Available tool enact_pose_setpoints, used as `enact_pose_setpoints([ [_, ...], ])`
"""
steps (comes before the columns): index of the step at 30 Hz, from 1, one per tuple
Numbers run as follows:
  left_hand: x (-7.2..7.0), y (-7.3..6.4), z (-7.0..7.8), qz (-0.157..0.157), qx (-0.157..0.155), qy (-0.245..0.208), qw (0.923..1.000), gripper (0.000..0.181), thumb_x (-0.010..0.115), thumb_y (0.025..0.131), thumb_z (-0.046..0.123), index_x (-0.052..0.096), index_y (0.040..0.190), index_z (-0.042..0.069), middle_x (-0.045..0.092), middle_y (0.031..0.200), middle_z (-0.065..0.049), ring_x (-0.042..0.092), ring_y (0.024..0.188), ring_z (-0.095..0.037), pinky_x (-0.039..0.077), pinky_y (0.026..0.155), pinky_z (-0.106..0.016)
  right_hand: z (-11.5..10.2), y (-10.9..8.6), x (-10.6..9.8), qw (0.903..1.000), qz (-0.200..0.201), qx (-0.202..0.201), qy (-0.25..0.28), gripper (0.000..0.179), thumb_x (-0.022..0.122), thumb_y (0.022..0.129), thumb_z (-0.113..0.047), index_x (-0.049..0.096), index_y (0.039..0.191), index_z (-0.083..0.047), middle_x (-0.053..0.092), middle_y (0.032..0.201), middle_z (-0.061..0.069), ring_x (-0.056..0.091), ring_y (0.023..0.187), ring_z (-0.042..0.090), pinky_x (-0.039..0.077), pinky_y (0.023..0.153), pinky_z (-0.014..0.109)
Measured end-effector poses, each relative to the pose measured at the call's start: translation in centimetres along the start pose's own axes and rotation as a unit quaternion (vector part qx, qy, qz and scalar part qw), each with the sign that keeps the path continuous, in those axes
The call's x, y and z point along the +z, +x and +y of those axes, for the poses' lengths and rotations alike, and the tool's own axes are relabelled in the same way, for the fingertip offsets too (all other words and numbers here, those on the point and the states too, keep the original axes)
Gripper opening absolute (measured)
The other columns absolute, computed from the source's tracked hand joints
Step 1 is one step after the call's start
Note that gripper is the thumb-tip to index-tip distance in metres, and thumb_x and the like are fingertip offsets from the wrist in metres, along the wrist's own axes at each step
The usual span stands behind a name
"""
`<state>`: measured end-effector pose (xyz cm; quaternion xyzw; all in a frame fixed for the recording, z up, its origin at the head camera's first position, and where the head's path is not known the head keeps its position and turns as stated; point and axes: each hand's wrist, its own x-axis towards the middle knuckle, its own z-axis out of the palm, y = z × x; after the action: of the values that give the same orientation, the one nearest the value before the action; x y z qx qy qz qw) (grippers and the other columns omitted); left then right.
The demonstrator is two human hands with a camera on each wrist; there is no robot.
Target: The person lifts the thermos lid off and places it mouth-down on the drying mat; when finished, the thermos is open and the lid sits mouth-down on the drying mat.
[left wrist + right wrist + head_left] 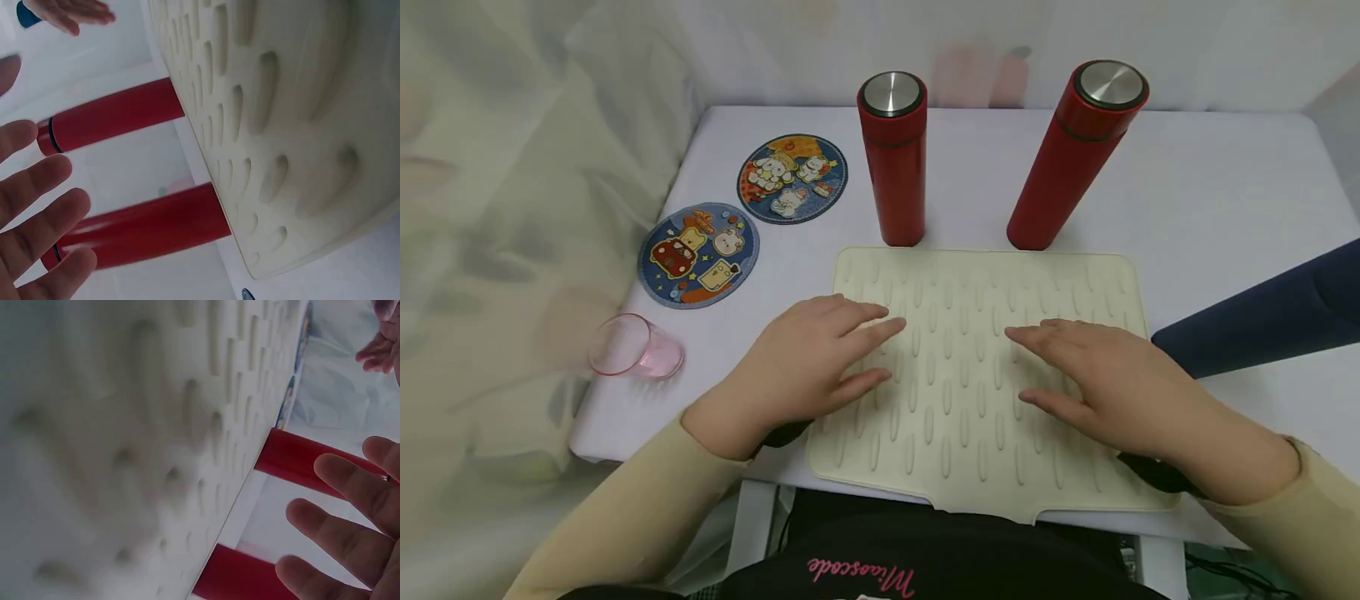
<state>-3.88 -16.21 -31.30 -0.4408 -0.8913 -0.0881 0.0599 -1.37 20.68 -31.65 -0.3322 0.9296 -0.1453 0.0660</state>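
A cream mat (958, 375) with raised oval ridges lies at the front of the table. Over its left part is my left hand (820, 358), fingers extended and holding nothing. My right hand (1097, 383) is over the mat's right part, its fingers likewise extended and free of any object. In the left wrist view, spread fingers (44, 187) appear beside the mat. Two red flasks (897, 167) (1071, 158) with silver-topped lids stand just behind the mat's far edge. A dark blue cylindrical object (1262, 312) is right of my right hand, its far end cut off by the frame.
Two round cartoon coasters (792, 179) (698, 256) lie on the left side of the white table (1225, 183). A pink clear glass (655, 350) stands near the left table edge. Patterned curtain cloth (512, 208) hangs along the left and back.
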Motion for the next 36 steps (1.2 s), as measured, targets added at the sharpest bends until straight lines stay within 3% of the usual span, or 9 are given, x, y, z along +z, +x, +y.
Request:
enact_pose_setpoints([
  [3,0.0,0.1,-0.7,0.05,-0.043,-0.024,0.9975,0.05,0.082,0.1,0.036,0.074,0.143,0.011,0.078,0.132,-0.01,0.075,0.12,-0.029,0.061,0.106,-0.049,-0.2,2.3,-0.3,0.9982,0.021,0.022,0.052,0.061,0.083,0.1,-0.033,0.065,0.155,-0.013,0.075,0.142,0.012,0.074,0.127,0.034,0.059,0.104,0.062],
  [7,-0.1,0.5,-1.4,0.068,-0.117,-0.056,0.9893,0.047,0.079,0.102,0.036,0.075,0.142,0.012,0.078,0.132,-0.009,0.074,0.124,-0.029,0.06,0.107,-0.049,-0.7,5.9,-1.2,0.9913,0.043,0.05,0.114,0.055,0.078,0.104,-0.03,0.064,0.155,-0.012,0.071,0.148,0.012,0.071,0.131,0.035,0.057,0.105,0.062],
  [10,0.1,0.8,-1.9,0.076,-0.162,-0.084,0.9803,0.045,0.077,0.103,0.036,0.075,0.141,0.012,0.079,0.133,-0.008,0.073,0.125,-0.028,0.06,0.107,-0.049,-1.1,8.5,-2.1,0.9812,0.061,0.079,0.165,0.056,0.076,0.105,-0.029,0.062,0.156,-0.012,0.067,0.153,0.009,0.069,0.133,0.035,0.057,0.106,0.06],
  [14,0.4,1.1,-2.6,0.11,-0.2,-0.123,0.966,0.044,0.076,0.103,0.033,0.074,0.141,0.01,0.079,0.132,-0.008,0.074,0.121,-0.027,0.059,0.104,-0.05,-1.2,11.9,-3.0,0.961,0.099,0.124,0.226,0.064,0.076,0.104,-0.032,0.054,0.162,-0.015,0.061,0.16,0.007,0.065,0.139,0.033,0.056,0.112,0.057],
  [17,0.6,1.3,-3.1,0.139,-0.212,-0.144,0.9567,0.046,0.077,0.103,0.03,0.072,0.144,0.01,0.079,0.129,-0.009,0.073,0.116,-0.027,0.059,0.101,-0.05,-0.8,14.5,-3.1,0.9403,0.12,0.162,0.274,0.076,0.079,0.103,-0.035,0.044,0.169,-0.023,0.055,0.167,0.004,0.061,0.145,0.03,0.053,0.118,0.053],
  [22,1.0,1.7,-4.0,0.167,-0.228,-0.172,0.9438,0.043,0.076,0.103,0.027,0.072,0.143,0.01,0.079,0.124,-0.009,0.073,0.113,-0.026,0.059,0.098,-0.047,0.0,18.8,-1.7,0.9099,0.11,0.211,0.34,0.095,0.082,0.1,-0.039,0.026,0.176,-0.036,0.041,0.177,-0.004,0.051,0.156,0.024,0.047,0.125,0.046],
  [25,1.2,2.0,-4.4,0.175,-0.245,-0.197,0.9329,0.047,0.076,0.103,0.026,0.069,0.146,0.009,0.078,0.126,-0.009,0.073,0.113,-0.026,0.061,0.099,-0.046,0.3,20.8,-0.7,0.9026,0.111,0.215,0.356,0.101,0.084,0.099,-0.037,0.02,0.177,-0.035,0.038,0.179,-0.003,0.049,0.158,0.023,0.046,0.126,0.044],
  [30,1.1,2.6,-4.9,0.202,-0.261,-0.229,0.9157,0.064,0.078,0.101,0.025,0.054,0.158,0.008,0.071,0.136,-0.012,0.071,0.117,-0.027,0.061,0.101,-0.044,0.1,22.7,0.4,0.9002,0.138,0.202,0.36,0.111,0.089,0.094,-0.036,0.015,0.177,-0.032,0.042,0.175,0.001,0.051,0.156,0.023,0.047,0.124,0.044],
  [36,0.8,3.2,-5.7,0.241,-0.242,-0.221,0.9134,0.079,0.08,0.099,0.025,0.041,0.166,0.01,0.06,0.152,-0.014,0.066,0.127,-0.027,0.059,0.103,-0.044,-0.4,23.2,0.8,0.8892,0.192,0.195,0.367,0.098,0.089,0.095,-0.031,0.027,0.171,-0.03,0.053,0.165,0.0,0.058,0.146,0.02,0.052,0.119,0.039],
])
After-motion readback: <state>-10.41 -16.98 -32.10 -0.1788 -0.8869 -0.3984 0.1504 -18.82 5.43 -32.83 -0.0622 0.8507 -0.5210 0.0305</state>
